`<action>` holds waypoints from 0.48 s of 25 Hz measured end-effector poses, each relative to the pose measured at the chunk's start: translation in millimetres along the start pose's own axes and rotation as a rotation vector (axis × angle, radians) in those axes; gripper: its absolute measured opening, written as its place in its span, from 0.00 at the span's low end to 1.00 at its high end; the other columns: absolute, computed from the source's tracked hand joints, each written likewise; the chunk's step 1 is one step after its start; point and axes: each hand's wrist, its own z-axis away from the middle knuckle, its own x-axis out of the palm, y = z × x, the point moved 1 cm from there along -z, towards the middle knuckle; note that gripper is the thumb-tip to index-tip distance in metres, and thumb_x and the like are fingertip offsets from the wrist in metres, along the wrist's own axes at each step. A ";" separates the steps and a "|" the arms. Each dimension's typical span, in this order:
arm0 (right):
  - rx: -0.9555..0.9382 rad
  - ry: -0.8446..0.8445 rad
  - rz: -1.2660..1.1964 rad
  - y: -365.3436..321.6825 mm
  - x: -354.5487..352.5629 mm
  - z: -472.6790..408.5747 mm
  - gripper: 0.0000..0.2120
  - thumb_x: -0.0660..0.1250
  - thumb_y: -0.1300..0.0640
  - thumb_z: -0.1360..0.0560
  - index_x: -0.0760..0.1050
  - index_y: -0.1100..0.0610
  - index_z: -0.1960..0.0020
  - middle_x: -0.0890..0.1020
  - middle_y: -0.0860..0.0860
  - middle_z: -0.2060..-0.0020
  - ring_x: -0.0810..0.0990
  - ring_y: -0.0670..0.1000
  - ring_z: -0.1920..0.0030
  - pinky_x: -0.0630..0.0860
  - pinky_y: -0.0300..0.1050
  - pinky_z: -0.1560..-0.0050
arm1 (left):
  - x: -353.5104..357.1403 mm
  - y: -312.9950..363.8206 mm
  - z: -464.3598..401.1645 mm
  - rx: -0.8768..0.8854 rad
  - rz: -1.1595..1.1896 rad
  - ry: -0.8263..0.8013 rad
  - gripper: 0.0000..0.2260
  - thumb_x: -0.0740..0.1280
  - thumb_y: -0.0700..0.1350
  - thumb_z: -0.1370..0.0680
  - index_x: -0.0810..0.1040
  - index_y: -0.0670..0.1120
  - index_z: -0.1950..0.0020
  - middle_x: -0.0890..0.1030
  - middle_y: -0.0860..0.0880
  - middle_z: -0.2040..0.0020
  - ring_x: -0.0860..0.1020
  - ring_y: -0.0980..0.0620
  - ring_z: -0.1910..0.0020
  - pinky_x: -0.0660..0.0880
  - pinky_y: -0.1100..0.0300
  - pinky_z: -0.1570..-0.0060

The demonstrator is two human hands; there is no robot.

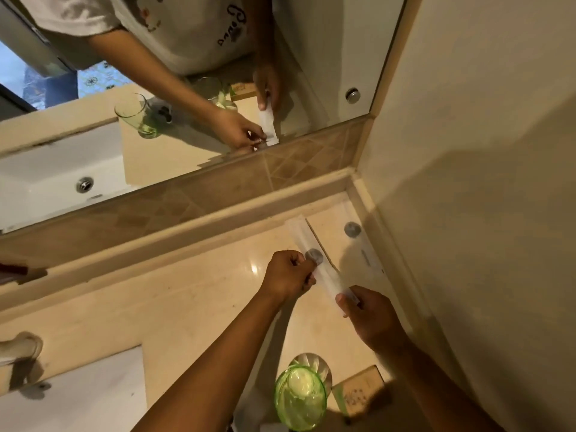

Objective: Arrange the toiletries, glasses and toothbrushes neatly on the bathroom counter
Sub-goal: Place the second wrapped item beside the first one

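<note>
Both hands hold one long wrapped toothbrush packet point(324, 269) slanted above the beige counter point(193, 307). My left hand point(288, 274) pinches its middle from the left. My right hand point(371, 316) grips its near end. The packet's far end points toward the back corner. A second wrapped packet point(363, 247) lies flat on the counter by the right wall. A green glass point(300, 397) stands near the front edge, with a clear glass point(314, 363) right behind it. A small tan box point(361, 391) sits to the right of the glasses.
A white sink point(78, 397) fills the lower left, with a tap point(21, 346) beside it. The mirror point(187, 88) above the tiled backsplash repeats the hands, packet and glasses. A plain wall point(483, 182) closes the right side.
</note>
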 end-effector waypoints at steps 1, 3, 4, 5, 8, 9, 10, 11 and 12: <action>0.013 0.011 0.034 1.4 2.2 -2.7 0.18 0.64 0.46 0.20 0.74 0.55 0.65 0.79 0.52 0.71 0.77 0.45 0.69 0.71 0.36 0.66 | 1.3 -1.0 -8.0 0.005 -0.044 -0.004 0.18 0.70 0.43 0.21 0.79 0.31 0.65 0.79 0.39 0.72 0.76 0.53 0.78 0.76 0.59 0.69; 0.069 0.051 0.141 5.6 6.3 -14.7 0.18 0.64 0.47 0.20 0.72 0.54 0.67 0.76 0.51 0.72 0.75 0.44 0.70 0.70 0.36 0.65 | 5.8 -2.8 -29.5 -0.010 -0.109 -0.013 0.17 0.70 0.42 0.21 0.79 0.39 0.70 0.79 0.45 0.76 0.76 0.52 0.77 0.75 0.59 0.67; 0.091 0.080 0.193 5.5 8.6 -20.5 0.18 0.64 0.48 0.20 0.71 0.52 0.67 0.76 0.50 0.72 0.75 0.44 0.70 0.71 0.36 0.64 | 7.1 -4.2 -39.0 -0.022 -0.136 -0.008 0.17 0.70 0.42 0.22 0.80 0.40 0.70 0.79 0.47 0.77 0.76 0.52 0.77 0.75 0.60 0.67; 0.107 0.108 0.227 4.1 10.0 -26.1 0.18 0.65 0.48 0.21 0.70 0.51 0.68 0.76 0.49 0.73 0.75 0.44 0.70 0.71 0.36 0.64 | 8.2 -4.6 -47.9 -0.023 -0.165 0.004 0.16 0.70 0.42 0.22 0.81 0.41 0.71 0.78 0.49 0.78 0.76 0.53 0.77 0.75 0.60 0.67; 0.133 0.127 0.322 4.6 12.6 -37.2 0.20 0.65 0.46 0.21 0.66 0.49 0.69 0.73 0.46 0.74 0.73 0.43 0.72 0.65 0.32 0.66 | 11.7 -4.6 -64.6 0.041 -0.276 0.046 0.16 0.72 0.44 0.24 0.82 0.43 0.71 0.81 0.49 0.74 0.79 0.54 0.73 0.75 0.61 0.64; 0.149 0.120 0.370 4.3 12.8 -38.6 0.20 0.65 0.44 0.21 0.67 0.49 0.68 0.73 0.46 0.74 0.73 0.42 0.72 0.65 0.32 0.66 | 12.7 -4.6 -66.3 0.079 -0.330 0.065 0.16 0.72 0.46 0.24 0.81 0.43 0.71 0.82 0.49 0.73 0.80 0.54 0.71 0.75 0.61 0.65; 0.170 0.123 0.409 5.8 12.9 -39.7 0.18 0.65 0.42 0.21 0.69 0.48 0.67 0.75 0.45 0.72 0.75 0.42 0.70 0.66 0.32 0.65 | 13.2 -5.7 -66.6 0.120 -0.387 0.095 0.16 0.72 0.48 0.23 0.80 0.44 0.69 0.82 0.49 0.72 0.80 0.53 0.70 0.74 0.60 0.66; 0.187 0.145 0.437 7.3 12.8 -39.9 0.15 0.65 0.41 0.22 0.73 0.48 0.63 0.78 0.43 0.69 0.77 0.41 0.67 0.68 0.31 0.64 | 12.6 -7.2 -65.3 0.166 -0.453 0.141 0.15 0.71 0.51 0.23 0.79 0.45 0.67 0.81 0.50 0.71 0.79 0.53 0.69 0.73 0.58 0.67; 0.183 0.202 0.457 8.6 12.4 -38.6 0.12 0.66 0.40 0.22 0.77 0.48 0.57 0.81 0.42 0.63 0.79 0.42 0.62 0.71 0.31 0.61 | 11.1 -8.5 -61.8 0.231 -0.536 0.193 0.14 0.70 0.53 0.23 0.76 0.46 0.64 0.80 0.52 0.68 0.77 0.53 0.67 0.72 0.56 0.68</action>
